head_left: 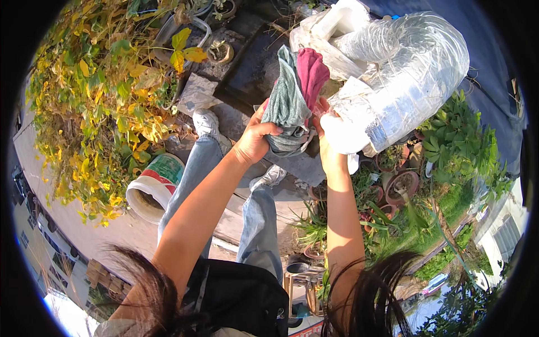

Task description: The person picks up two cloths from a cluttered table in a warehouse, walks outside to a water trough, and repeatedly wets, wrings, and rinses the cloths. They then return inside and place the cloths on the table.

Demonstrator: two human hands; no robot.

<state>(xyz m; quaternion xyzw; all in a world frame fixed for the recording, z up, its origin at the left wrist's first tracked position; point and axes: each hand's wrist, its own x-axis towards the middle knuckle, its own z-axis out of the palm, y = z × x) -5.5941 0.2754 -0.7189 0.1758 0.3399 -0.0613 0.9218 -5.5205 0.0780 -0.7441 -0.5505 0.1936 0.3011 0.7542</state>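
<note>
My left hand (254,139) pinches the grey-green cloth (287,109); how my right hand (328,140) grips, I can't tell. Likely soft, light: hold left and right.

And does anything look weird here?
Yes, the big silvery tube to the right of the bunched grey-green cloth in the left hand. It's bent round and wrapped in wrinkly, shiny plastic, which looks odd beside green plants. I can't tell whether it's damaged.
</note>
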